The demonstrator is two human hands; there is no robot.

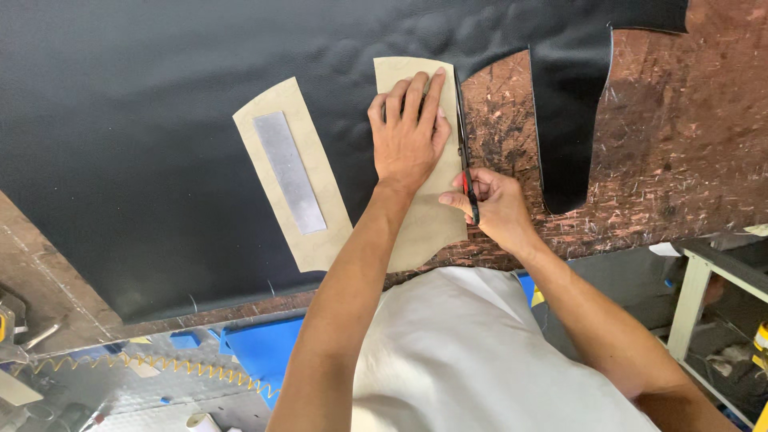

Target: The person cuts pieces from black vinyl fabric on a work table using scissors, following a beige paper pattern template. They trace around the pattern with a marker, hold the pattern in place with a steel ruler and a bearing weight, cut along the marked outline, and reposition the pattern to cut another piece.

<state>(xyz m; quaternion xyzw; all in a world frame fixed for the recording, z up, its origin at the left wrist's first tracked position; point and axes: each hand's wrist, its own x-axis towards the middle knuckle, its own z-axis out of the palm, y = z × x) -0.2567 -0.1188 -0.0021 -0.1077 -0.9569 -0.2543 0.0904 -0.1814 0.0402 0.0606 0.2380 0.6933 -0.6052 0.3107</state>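
Left hand (408,132) fingers (416,92) flat and close together, pressing a tan cardboard template (416,224) down onto the black leather sheet (144,120); nothing gripped, just palm-down pressure. Right hand (492,204) fingers curled tight around a slim cutting knife (464,144) with a red-and-black handle, blade running up along the template's right edge, tip near the top corner. That template sits at the leather's cut edge, just left of bare desk. Second tan template (320,232) with a grey metal strip (290,172) on it lies on the leather just left of the first, tilted, lower ends look touching or overlapping. A narrow tongue of black leather (568,120) hangs down to the right, apart from the knife. Desk (680,136) is brown, heavily scored with cut marks. White shirt (456,352) below; blue items (260,348) on the floor lower left.
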